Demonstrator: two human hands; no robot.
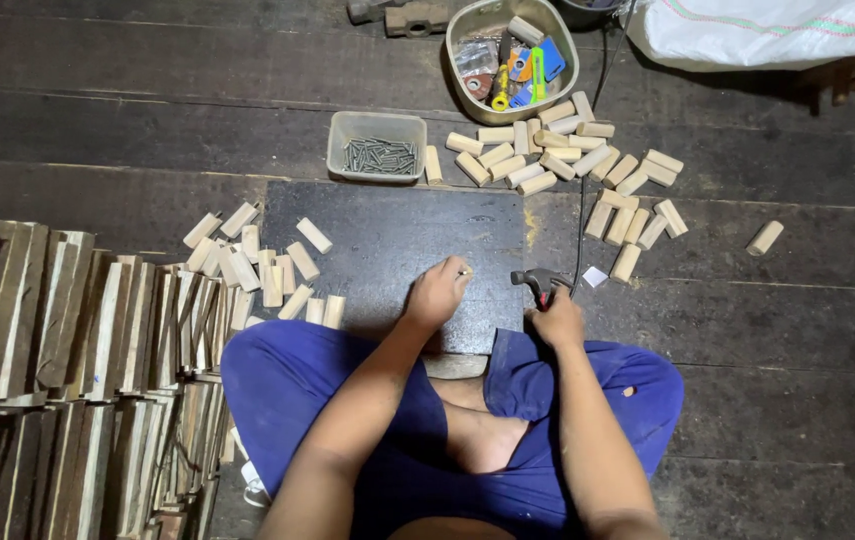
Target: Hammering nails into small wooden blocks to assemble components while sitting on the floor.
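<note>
Pinching a small pale block [464,270] on the dark board [387,235], the left hand [435,293] sits just left of the right hand [558,322], fist closed around a hammer [539,281] whose head points toward it

1 hammer [539,281], 1 dark board [387,250], 2 plastic tubs: 1 w/ nails [377,146], 1 w/ mixed tools [512,55]. 2 loose groups of short wood pegs, approx 15 left [267,265], approx 30 right [587,160]. 1 white sack [767,30]. Stacked wood strips [67,370]: too many to count.

nail tray [378,146] behind the board [387,250]; wood blocks [567,150] right of tray; slat stack [67,370] left.
</note>
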